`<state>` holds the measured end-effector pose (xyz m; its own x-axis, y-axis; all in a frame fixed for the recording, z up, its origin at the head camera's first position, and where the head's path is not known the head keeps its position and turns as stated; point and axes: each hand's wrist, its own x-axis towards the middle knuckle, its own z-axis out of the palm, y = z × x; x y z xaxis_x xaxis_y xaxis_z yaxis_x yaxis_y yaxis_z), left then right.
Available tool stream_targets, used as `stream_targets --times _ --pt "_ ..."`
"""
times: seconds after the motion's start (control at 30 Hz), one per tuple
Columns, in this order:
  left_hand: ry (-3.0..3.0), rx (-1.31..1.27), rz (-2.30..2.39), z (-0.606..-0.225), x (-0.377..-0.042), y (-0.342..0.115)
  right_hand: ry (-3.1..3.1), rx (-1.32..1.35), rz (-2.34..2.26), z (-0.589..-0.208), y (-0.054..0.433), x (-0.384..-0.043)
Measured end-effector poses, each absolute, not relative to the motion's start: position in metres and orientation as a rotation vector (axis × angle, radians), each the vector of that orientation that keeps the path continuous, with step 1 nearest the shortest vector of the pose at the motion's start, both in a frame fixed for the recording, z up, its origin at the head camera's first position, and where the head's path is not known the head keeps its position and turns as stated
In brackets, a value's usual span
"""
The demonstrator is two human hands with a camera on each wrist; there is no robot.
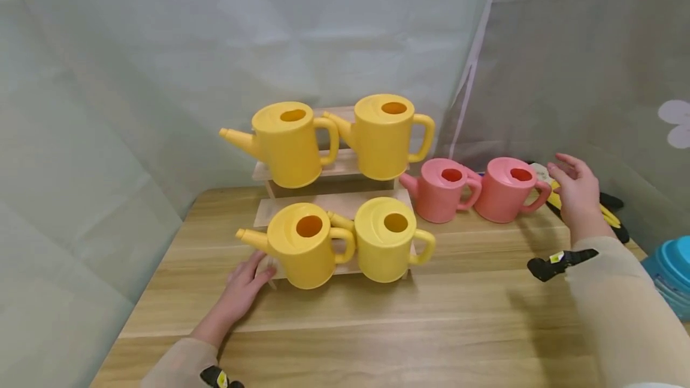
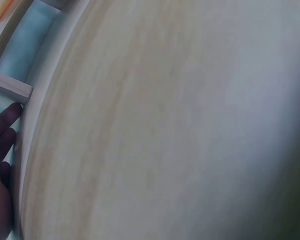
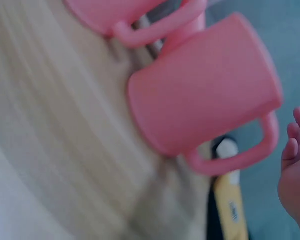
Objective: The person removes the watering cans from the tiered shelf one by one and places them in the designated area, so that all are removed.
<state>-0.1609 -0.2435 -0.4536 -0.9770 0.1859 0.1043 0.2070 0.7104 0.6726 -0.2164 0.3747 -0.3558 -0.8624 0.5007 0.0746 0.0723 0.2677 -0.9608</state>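
My left hand (image 1: 239,292) is at the left end of a wooden tiered stand (image 1: 323,201), fingers fairly straight. In the left wrist view a fingertip of the left hand (image 2: 1,165) meets the end of a wooden piece. The nearest can is a yellow watering can (image 1: 302,256) on the bottom tier; a paler yellow watering can (image 1: 383,250) stands beside it. My right hand (image 1: 579,193) hovers with loosely bent fingers, holding nothing, just right of the handle of a pink watering can (image 1: 498,196). Another pink watering can (image 1: 438,196) stands left of that one.
Two more yellow watering cans, a left one (image 1: 291,148) and a right one (image 1: 383,142), stand on the upper tier. Behind the right hand lies a yellow-and-black tool (image 1: 611,217). A blue container (image 1: 674,274) is at the right edge of the wooden table (image 1: 377,334). Curtains hang behind.
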Motion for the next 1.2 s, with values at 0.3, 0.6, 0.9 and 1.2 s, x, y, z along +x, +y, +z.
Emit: stream_targets --times 0.3,0.6,0.9,1.2 --pt "-2.872 -0.342 -1.132 -0.455 -0.161 -0.244 -2.333 -0.335 1.490 -0.316 0.351 -0.222" --pt "-2.890 -0.345 -1.134 -0.454 -0.161 -0.247 -2.511 -0.051 1.546 -0.290 0.304 -0.230" --pt "-2.927 -0.317 -1.148 -0.454 -0.162 -0.247 -2.556 0.168 1.579 -0.276 0.245 -0.241" --pt "-2.915 -0.326 -1.138 -0.453 -0.162 -0.248 -2.512 0.284 1.688 -0.270 0.212 -0.249"
